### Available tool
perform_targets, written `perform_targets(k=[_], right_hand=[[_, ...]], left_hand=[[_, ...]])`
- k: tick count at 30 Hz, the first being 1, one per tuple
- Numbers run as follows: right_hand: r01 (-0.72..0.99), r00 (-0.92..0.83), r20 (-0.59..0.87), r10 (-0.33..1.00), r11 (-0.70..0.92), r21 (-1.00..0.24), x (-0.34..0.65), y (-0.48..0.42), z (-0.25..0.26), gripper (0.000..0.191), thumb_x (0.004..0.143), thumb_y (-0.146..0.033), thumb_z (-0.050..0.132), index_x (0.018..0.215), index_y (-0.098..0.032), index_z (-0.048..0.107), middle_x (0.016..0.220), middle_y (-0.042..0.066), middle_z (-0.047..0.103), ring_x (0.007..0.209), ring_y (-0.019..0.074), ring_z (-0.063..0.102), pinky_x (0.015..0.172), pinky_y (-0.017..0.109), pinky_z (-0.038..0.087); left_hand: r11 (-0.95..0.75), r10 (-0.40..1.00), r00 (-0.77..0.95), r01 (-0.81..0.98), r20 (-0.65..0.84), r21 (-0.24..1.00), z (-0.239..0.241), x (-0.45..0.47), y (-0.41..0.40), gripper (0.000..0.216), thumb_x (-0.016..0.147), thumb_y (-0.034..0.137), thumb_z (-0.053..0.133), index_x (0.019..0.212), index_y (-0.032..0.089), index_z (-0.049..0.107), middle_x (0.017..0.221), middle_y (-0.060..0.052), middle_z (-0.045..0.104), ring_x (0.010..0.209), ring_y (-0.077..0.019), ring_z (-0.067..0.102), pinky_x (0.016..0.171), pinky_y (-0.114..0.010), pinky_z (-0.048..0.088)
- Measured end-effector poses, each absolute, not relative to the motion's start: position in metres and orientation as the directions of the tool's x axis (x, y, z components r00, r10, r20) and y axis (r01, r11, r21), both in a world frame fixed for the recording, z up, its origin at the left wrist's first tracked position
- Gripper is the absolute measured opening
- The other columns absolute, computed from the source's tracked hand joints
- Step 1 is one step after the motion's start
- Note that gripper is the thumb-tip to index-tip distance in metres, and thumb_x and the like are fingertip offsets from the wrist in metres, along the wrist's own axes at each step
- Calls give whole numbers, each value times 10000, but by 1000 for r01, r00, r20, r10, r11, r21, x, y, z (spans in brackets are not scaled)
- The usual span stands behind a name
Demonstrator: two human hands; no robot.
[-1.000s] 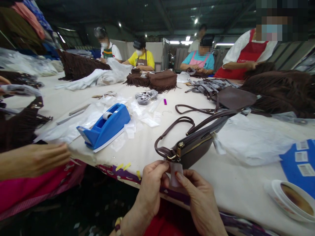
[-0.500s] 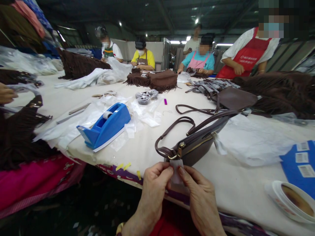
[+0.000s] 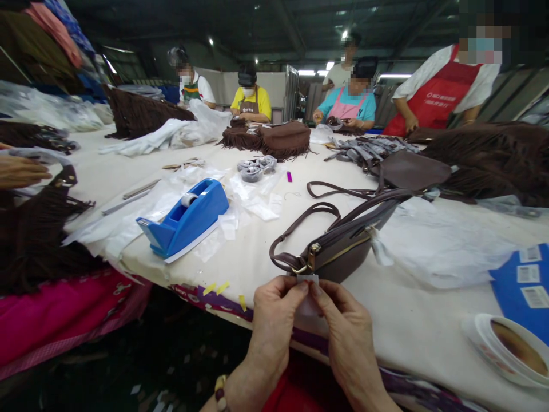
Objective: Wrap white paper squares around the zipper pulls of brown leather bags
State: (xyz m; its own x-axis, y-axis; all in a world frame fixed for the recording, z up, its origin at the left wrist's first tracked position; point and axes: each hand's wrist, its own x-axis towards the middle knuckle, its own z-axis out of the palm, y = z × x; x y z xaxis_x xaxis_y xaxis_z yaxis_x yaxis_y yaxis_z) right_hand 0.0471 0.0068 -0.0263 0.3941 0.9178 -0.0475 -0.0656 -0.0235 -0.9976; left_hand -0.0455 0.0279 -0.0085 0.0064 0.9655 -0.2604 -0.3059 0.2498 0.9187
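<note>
A small piece of thin white paper (image 3: 307,307) is pinched between my two hands at the near end of a dark brown handbag. My left hand (image 3: 274,315) grips its left side with thumb and fingers, and my right hand (image 3: 349,323) pinches the right side, thumbs almost touching. Just beyond the fingertips lies the handbag (image 3: 343,262), on its base and slanting away, with its brown strap (image 3: 295,228) looped on the table. A gold zipper pull (image 3: 312,258) and strap ring sit close above the paper. The paper's lower part is partly hidden by my fingers.
A blue tape dispenser (image 3: 184,214) stands to the left on the white table. Thin white wrapping (image 3: 450,240), a blue sheet (image 3: 506,280) with barcode labels and a round white item (image 3: 476,335) with a brown inside lie right. Fringed brown bags (image 3: 285,137) and several people are beyond.
Both hands have drawn closer together over the paper, so less of it shows between them. At the far right, the person in the red apron has moved an arm lower.
</note>
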Motion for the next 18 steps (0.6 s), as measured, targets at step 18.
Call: perform_targets(k=[18], right_hand=[[642, 164, 728, 666, 488, -591, 41, 2, -35, 266, 814, -94, 492, 1048, -129, 613, 924, 120, 641, 844, 207, 594, 733, 332, 505]], left_hand=[[298, 941, 35, -561, -337, 773, -11, -36, 27, 122, 640, 229, 695, 703, 128, 664, 664, -9, 596, 620, -99, 480, 614, -222, 383]])
